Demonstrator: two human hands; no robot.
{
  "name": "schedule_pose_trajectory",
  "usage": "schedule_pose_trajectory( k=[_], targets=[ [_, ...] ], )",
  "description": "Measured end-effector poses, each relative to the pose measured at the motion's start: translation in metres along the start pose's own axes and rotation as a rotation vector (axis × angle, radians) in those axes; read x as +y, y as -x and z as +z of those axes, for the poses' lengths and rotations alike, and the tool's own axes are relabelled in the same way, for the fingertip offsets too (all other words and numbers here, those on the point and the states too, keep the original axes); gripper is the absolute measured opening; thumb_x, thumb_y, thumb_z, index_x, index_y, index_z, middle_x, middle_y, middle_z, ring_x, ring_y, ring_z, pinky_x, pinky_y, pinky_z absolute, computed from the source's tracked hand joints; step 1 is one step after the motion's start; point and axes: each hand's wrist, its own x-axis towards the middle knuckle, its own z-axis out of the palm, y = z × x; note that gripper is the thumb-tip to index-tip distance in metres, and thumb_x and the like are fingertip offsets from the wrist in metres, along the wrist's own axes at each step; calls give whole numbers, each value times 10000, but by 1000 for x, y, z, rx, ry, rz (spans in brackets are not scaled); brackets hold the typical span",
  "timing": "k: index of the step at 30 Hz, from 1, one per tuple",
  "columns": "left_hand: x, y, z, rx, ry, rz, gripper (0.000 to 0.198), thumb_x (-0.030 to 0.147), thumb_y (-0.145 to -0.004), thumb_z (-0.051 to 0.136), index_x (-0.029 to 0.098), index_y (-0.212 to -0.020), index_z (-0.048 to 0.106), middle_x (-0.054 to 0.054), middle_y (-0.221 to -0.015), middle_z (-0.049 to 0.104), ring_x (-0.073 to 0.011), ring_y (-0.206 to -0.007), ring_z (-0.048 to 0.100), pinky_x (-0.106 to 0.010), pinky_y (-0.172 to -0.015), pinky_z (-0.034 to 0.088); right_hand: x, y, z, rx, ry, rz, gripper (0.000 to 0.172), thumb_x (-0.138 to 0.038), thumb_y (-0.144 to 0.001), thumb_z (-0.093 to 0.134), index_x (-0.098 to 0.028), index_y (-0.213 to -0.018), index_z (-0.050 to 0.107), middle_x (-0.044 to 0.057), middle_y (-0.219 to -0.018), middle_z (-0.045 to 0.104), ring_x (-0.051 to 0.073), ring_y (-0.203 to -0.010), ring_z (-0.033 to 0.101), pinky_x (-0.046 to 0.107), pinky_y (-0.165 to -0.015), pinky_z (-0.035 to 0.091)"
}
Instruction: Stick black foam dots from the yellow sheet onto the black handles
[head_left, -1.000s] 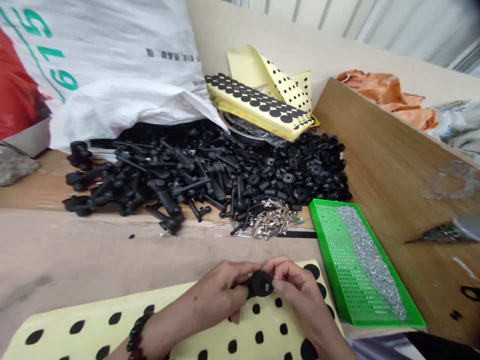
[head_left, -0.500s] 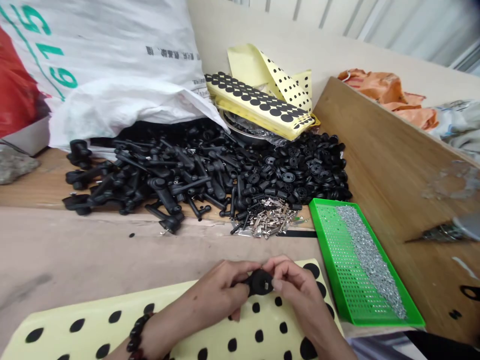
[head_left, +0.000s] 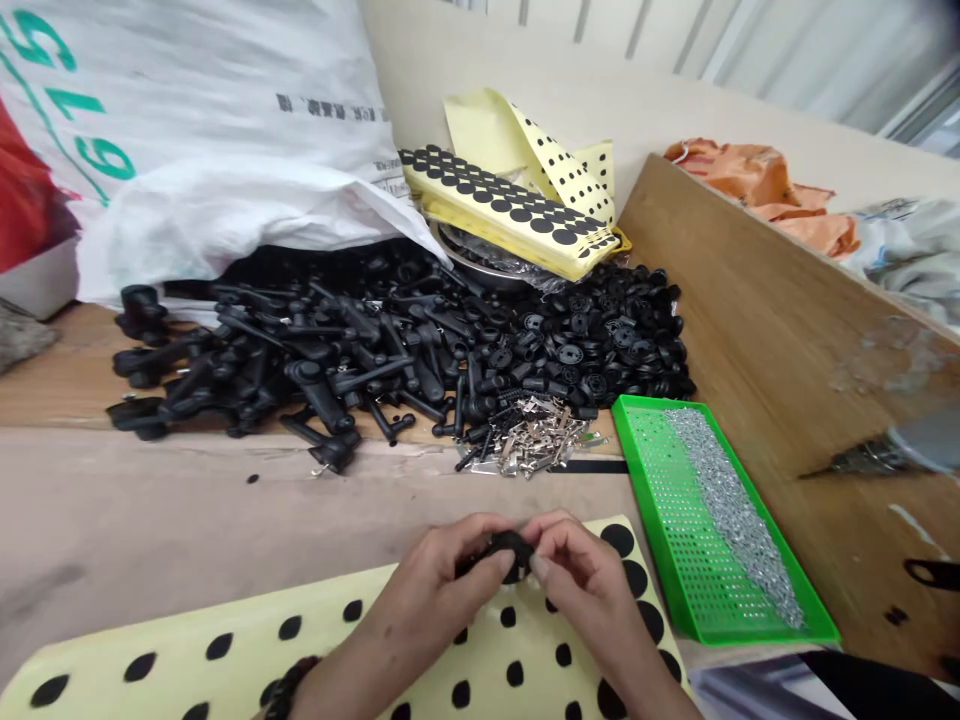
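Between both hands is a small black plastic part [head_left: 511, 545], held above a yellow sheet with black dots [head_left: 337, 655]. My left hand [head_left: 442, 575] is closed on its left side, with the thumb lying across the front. The fingertips of my right hand [head_left: 574, 560] pinch the part's right edge. Fingers cover much of the part, so its exact kind is unclear. Beyond the hands lie a heap of small metal pieces [head_left: 536, 437] and a large pile of black plastic arms [head_left: 322, 395] and round black caps [head_left: 592, 345].
At right stands a green perforated tray [head_left: 626, 470] with small silver screws [head_left: 731, 510] in it. A wooden board [head_left: 750, 330] leans behind it, near a power screwdriver's tip [head_left: 862, 458]. A white sack [head_left: 225, 120] and a bowl [head_left: 480, 265] under dotted sheets [head_left: 517, 200] sit behind.
My left thumb has moved up over the front of the black part. The part has been turned and is more covered by the fingers. The view has shifted slightly to the right.
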Motion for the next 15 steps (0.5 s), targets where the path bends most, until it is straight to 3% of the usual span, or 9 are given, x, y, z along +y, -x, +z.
schedule_pose_trajectory(
  k=[5, 9, 15],
  targets=[
    [-4, 2, -1, 98, -134, 86, 223, 330, -869, 515, 216, -988, 665, 27, -745, 678, -116, -550, 530, -193, -542, 424, -2, 2, -4, -5, -36, 27, 75, -188, -767, 633, -201, -695, 648, 37, -851, 636, 179, -794, 595, 268, -713, 464],
    [-3, 3, -2, 170, -149, 140, 208, 326, -852, 532, 218, -977, 658, 18, -750, 691, -134, -589, 573, -196, -564, 457, -1, 7, -6, -46, -386, 197, 125, -304, -793, 653, -221, -788, 746, 53, -966, 689, 176, -809, 636, 308, -794, 493],
    [2, 5, 0, 214, -60, 128, 229, 349, -835, 558, 202, -997, 626, -12, -797, 711, -146, -609, 606, -206, -570, 496, 4, 7, -2, 18, -758, 256, 128, -334, -790, 679, -222, -834, 719, 51, -930, 745, 161, -752, 678, 319, -771, 519]
  ],
)
